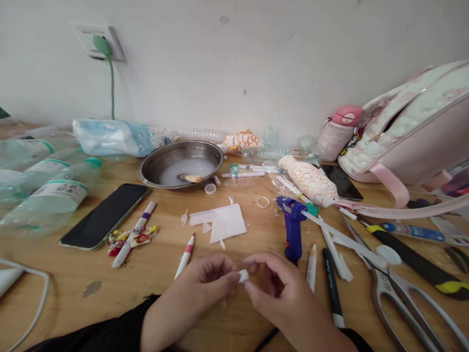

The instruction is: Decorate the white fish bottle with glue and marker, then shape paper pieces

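Between the thumb and forefinger of my left hand (205,281) is a small folded piece of white paper (243,276). My right hand (282,288) curves close beside it, thumb and fingers apart, the thumb tip at or near the paper's edge; contact is hard to tell. Just beyond both hands lies a cut white sheet (229,222) with small scraps around it. A red-tipped marker (185,255) lies by my left hand. Near my right hand are a blue glue gun (293,227), an orange-tipped marker (311,268) and a black acrylic marker (332,288).
A metal bowl (161,183) of cloudy liquid holds a brush. Left are a phone (106,215), a marker with a beaded charm (134,237) and plastic bottles (54,195). Right lie large scissors (388,288), a painted fish shape (309,181) and a pink bag (406,132).
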Motion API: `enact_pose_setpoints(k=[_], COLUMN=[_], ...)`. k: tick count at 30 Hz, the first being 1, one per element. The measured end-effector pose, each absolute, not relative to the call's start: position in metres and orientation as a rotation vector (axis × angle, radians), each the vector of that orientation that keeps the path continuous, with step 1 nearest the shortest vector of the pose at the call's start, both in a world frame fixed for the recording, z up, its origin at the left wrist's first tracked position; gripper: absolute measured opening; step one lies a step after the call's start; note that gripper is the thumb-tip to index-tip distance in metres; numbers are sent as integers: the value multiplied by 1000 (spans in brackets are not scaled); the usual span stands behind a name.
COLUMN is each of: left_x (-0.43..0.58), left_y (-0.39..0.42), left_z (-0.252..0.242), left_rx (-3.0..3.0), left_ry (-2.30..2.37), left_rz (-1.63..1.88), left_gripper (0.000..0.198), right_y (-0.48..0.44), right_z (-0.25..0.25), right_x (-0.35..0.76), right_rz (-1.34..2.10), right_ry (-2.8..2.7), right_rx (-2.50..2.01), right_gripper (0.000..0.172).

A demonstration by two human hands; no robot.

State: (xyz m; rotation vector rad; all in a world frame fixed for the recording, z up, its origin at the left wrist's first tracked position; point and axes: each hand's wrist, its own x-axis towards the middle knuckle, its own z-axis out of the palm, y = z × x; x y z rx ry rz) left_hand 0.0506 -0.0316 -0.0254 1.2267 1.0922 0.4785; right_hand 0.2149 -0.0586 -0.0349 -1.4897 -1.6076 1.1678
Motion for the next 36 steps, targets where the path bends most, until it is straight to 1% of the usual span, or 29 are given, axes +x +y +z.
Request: enact_pose_setpoints(k=[2, 4, 7, 13, 15, 18, 20, 22, 26, 31, 36], left_x=[51, 50, 48, 47, 47, 49, 50, 51, 52, 51, 50], left_y=[-31, -31, -31, -34, -35, -33, -32, -31, -34, -37, -36], left_z=[-25, -25, -26, -29, -27, -23, -21, -21, -24, -24, -23], left_rx=[1176, 1139, 1088, 965, 946, 1035, 1134, 1220, 1391, 1625, 1749], left_ry=[1064, 1046, 1034, 997, 1010, 1032, 1039, 1050, 1090, 1157, 1198], left_rz=[480, 483, 506, 536, 547, 551, 542, 541, 556, 534, 505], left_gripper=[28, 28, 25, 20, 19, 20, 21, 21, 19, 18, 22], right_y=[-60, -60, -61, -64, -64, -64, -63, -61, -57, -56, -55], right_z=[-32, -31, -33, -33, -32, -32, -32, -31, -30, -36, -35], right_x=[216, 217, 220, 223, 224, 223, 221, 219, 216, 216, 217], right_rz=[985, 895, 765, 263, 188, 320, 522, 727, 1019, 1261, 1478], right_ry=[-1779, -1878, -1997, -2275, -2290, -2211, -2071, -1923, -1769, -1554, -1431], right_rx=[-1406, -1318, -1308, -1255, -1232, -1262, -1334, -1429, -1585, -1692, -1604], right_gripper=[15, 15, 16, 18, 19, 15, 13, 15, 7, 12, 14])
